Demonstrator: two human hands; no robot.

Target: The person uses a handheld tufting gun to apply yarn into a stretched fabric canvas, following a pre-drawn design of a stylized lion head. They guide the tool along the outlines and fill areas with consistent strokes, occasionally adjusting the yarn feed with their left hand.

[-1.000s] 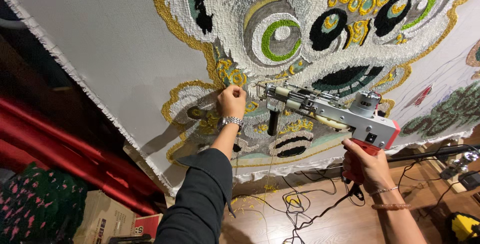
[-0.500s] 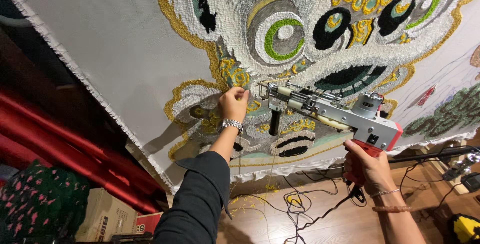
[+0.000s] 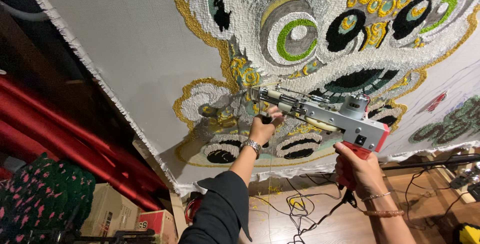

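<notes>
- The right hand (image 3: 361, 170) holds a tufting gun (image 3: 325, 116) by its red pistol handle, grip closed firmly round it, with thin bracelets at the wrist.
- The gun's grey metal body points up and to the left, its needle end at or just short of the stretched backing cloth (image 3: 135, 59); from this angle I cannot tell whether the tip touches.
- The left hand (image 3: 263, 128) has its grip wrapped round the gun's black front handle, just beneath the barrel; a metal wristwatch (image 3: 251, 146) sits on that wrist above a dark sleeve.
- The gun is held in front of the cloth, near the middle of the view, over the gold and grey part of the tufted pattern.
- The cloth carries a large tufted design (image 3: 320, 39): white loops, gold outlines, black patches and a green ring like an eye.
- The left part of the cloth is bare, with a frayed white edge running diagonally.
- Below, on the wooden floor (image 3: 320, 224), lie tangled black cables (image 3: 300, 206) and scraps of yellow yarn.
- At lower left stand cardboard boxes (image 3: 117, 214), beside a dark fabric with pink spots (image 3: 42, 194); red drapery (image 3: 60, 129) hangs behind them.
</notes>
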